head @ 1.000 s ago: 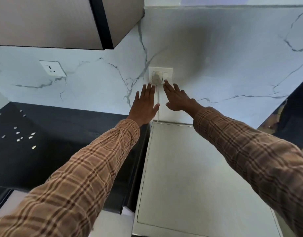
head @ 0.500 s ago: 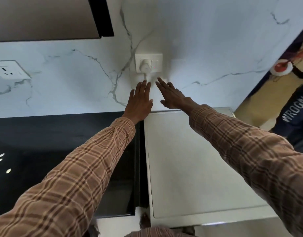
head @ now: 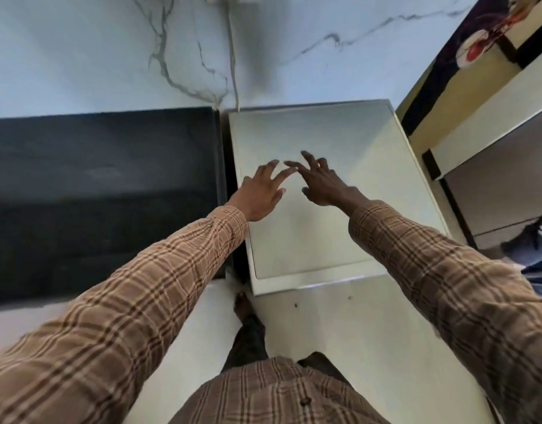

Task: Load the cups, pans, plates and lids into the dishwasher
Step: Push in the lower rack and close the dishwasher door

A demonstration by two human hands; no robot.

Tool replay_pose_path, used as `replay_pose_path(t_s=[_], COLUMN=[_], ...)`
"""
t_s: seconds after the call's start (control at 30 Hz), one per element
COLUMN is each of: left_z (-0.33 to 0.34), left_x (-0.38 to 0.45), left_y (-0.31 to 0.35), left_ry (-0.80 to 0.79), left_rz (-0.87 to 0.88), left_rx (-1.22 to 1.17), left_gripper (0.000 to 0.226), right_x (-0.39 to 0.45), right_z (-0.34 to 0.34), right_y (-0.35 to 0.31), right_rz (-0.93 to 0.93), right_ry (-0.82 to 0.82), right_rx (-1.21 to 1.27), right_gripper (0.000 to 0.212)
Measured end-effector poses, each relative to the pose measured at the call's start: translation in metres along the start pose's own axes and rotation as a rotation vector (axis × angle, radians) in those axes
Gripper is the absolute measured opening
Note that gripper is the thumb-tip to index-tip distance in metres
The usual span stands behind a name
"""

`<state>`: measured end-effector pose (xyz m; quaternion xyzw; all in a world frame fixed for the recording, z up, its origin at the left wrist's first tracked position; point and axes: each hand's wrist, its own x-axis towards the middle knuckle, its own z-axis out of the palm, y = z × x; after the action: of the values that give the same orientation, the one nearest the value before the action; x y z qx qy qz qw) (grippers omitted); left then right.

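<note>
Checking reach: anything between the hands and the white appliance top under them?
Nothing visible. The left hand and right hand, both open, are over the bare flat white appliance top. No cups, pans, plates or lids are in view.

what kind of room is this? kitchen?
Probably a home kitchen. A black countertop runs along a marble-look wall, and beside it stands a white appliance, likely the dishwasher, with a cord running up the wall. No dishes in view.
</note>
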<state>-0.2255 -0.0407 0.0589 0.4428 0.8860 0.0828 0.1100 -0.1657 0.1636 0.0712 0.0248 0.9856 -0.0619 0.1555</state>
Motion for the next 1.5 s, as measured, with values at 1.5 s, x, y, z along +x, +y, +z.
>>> replay_pose_path(t_s=[1.5], left_z=[0.169], left_x=[-0.164], left_y=[0.102], left_ry=[0.122], left_rz=[-0.163], left_rx=[0.251], left_gripper=[0.13], right_x=[-0.179], right_z=[0.195], right_y=[0.021], right_rz=[0.023], right_ry=[0.021], right_rx=[0.214], right_gripper=[0.068])
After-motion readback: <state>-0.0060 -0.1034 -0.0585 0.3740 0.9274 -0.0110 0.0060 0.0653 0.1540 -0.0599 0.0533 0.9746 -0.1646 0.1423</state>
